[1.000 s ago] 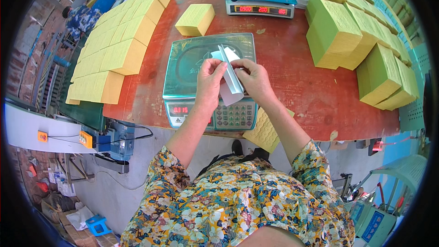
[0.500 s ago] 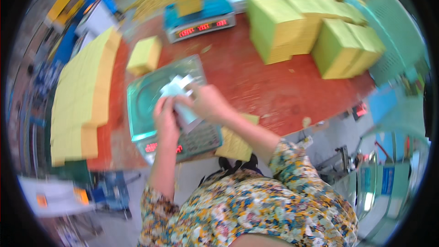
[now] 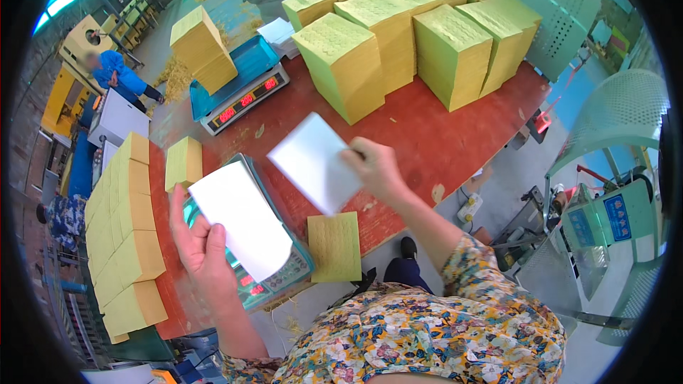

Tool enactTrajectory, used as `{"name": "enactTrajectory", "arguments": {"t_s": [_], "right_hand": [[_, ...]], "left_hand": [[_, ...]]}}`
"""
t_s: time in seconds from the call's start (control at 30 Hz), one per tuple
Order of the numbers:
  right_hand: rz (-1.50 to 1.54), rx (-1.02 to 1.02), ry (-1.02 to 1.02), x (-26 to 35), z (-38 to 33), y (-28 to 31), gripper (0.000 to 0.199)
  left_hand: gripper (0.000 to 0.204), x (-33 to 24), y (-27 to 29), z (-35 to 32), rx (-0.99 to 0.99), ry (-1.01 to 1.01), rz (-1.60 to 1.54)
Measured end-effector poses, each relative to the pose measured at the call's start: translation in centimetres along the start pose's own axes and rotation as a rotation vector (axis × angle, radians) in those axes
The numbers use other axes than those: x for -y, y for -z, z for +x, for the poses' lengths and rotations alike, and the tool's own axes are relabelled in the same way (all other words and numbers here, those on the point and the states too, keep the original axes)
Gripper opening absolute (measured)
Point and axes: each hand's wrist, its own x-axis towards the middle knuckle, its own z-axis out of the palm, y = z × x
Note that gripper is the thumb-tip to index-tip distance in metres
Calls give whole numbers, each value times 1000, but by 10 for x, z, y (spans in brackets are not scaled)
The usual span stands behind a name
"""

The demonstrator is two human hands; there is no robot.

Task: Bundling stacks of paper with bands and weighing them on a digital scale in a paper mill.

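From the head view, with the right sheet (image 3: 313,160) as the clock's centre, the right hand (image 3: 375,166) is sitting at 3 o'clock. It is closing on that sheet, thumb and fingers gripping its right edge, and the sheet is hanging tilted and somewhat blurred above the bench (image 3: 405,146).

Between 7 and 8 o'clock the left hand (image 3: 206,263) is pinching the left edge of the left sheet (image 3: 244,222), the thumb showing near that edge and the index finger stretching up past it. This white sheet is covering much of the near scale (image 3: 290,272), whose keypad and red display are peeking out at 7 o'clock; whether paper and scale are touching, one cannot tell.

At 6 o'clock a yellow pad (image 3: 334,247) is lying beside the near scale, partly overhanging the bench's near edge. A yellow block (image 3: 186,162) is standing at 9 o'clock, near the left fingertips. Between 10 and 11 o'clock the far scale (image 3: 245,103) is carrying a tall stack (image 3: 203,50). Big yellow stacks (image 3: 391,21) are standing at 1 o'clock, and yellow rows (image 3: 128,242) are lining up at 8 o'clock, farther out. Beyond the bench, at 10 o'clock, a person in blue (image 3: 117,75) is standing.
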Motion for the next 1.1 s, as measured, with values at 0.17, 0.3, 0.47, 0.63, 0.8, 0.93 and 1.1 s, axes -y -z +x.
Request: {"name": "enactTrajectory", "arguments": {"t_s": [0.17,0.3,0.47,0.63,0.8,0.93,1.1], "right_hand": [[-587,34,-131,-108,19,112,23],[-544,-53,37,-134,24,146,17],[-442,-15,225,-128,25,143,8],[-345,-10,180,-130,32,154,6],[-315,4,159,-129,38,159,5],[-247,21,155,-128,40,159,4],[-225,32,146,-128,38,162,3]], "left_hand": [[77,-7,-76,58,281,-113,-8],[68,1,-177,147,264,-143,-273],[59,105,-208,243,111,209,-84],[61,149,-231,260,49,174,235],[58,140,-249,253,34,131,571],[55,143,-238,261,22,78,765],[53,145,-238,257,51,18,918]]}}
